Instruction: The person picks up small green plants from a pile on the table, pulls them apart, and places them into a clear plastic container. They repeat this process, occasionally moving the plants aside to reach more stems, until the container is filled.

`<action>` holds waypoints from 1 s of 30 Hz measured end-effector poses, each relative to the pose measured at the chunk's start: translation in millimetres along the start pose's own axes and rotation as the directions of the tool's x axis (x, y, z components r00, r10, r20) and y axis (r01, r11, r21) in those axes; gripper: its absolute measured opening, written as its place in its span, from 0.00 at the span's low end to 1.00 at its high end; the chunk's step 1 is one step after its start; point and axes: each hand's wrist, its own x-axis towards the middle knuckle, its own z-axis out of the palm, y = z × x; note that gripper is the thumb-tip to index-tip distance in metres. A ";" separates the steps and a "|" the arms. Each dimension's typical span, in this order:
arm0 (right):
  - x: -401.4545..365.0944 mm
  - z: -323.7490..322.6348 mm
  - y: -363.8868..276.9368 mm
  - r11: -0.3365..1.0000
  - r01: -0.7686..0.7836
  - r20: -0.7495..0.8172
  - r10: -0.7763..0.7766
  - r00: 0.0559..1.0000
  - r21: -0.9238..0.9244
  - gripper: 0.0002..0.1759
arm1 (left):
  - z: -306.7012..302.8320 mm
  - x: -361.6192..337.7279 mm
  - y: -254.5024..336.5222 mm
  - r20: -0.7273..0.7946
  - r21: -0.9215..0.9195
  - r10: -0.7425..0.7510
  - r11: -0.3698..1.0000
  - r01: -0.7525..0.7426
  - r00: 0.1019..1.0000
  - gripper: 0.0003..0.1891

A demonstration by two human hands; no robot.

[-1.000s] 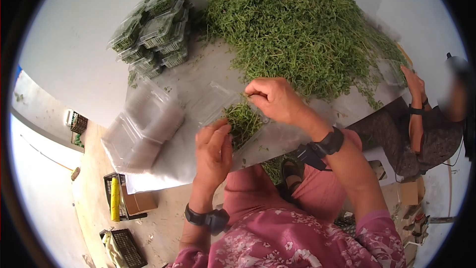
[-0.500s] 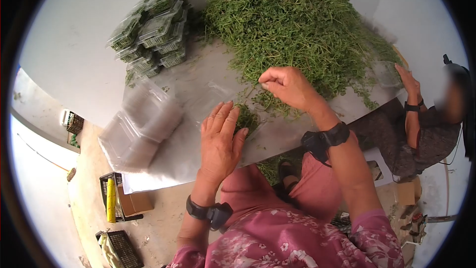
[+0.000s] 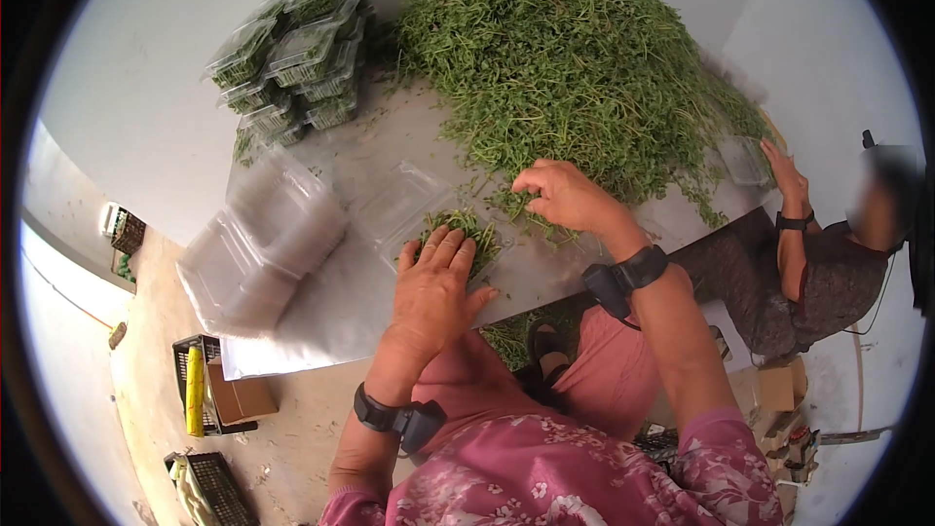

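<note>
My left hand (image 3: 436, 282) lies with spread fingers on green herbs (image 3: 467, 230) in an open clear plastic box, whose lid (image 3: 407, 197) lies folded back on the table. My right hand (image 3: 565, 197) hovers at the front edge of the big pile of green stems (image 3: 575, 68). Its fingers are bent, the index and thumb near each other, and whatever is between them is too small to make out. Left of my hands rests a stack of empty clear boxes (image 3: 263, 244).
Filled, closed boxes (image 3: 312, 58) are stacked at the table's back left. A co-worker (image 3: 828, 278) sits at the right, one hand near a clear box (image 3: 745, 161). Black crates (image 3: 229, 487) and a cardboard box (image 3: 243, 399) stand on the floor at left.
My left hand has flattened lower over the herbs, uncovering more of the box and lid. My right hand's fingers have loosened from a pinch. The whole view has shifted slightly.
</note>
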 end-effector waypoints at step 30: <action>17.8 -5.9 -69.9 0.861 -0.046 -0.037 0.075 0.996 0.507 0.09 | -23.9 -18.6 -6.4 -0.447 -0.152 -0.064 0.988 -0.005 0.892 0.29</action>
